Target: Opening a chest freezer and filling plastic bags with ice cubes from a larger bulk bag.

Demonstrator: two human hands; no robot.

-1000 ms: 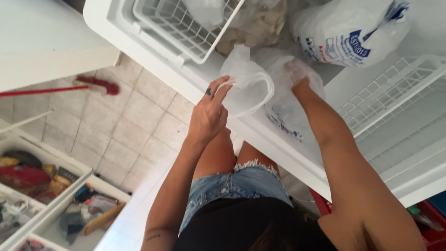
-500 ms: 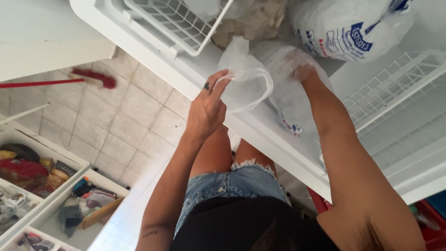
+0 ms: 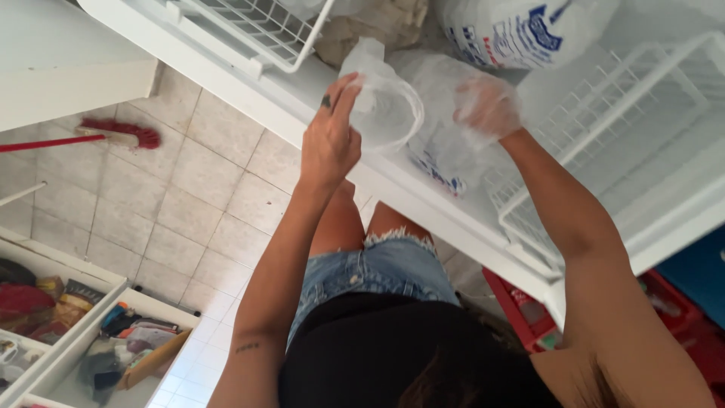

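Both hands work over the open chest freezer (image 3: 423,200): the left hand (image 3: 330,140) grips a thin, floppy, slippery clear bag (image 3: 385,106) at its mouth, while the right hand (image 3: 487,106) is buried inside a printed ice bag (image 3: 445,136), its grip hidden.

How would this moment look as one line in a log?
left hand: holds clear tub | right hand: inside plastic bag | place: open chest freezer

Right hand (image 3: 489,106) pushed deeper into clear bag (image 3: 445,113).

Left hand (image 3: 330,143) grips a clear bag (image 3: 385,106); right hand (image 3: 487,106) sits inside a printed bag (image 3: 445,151) over the freezer (image 3: 249,98).
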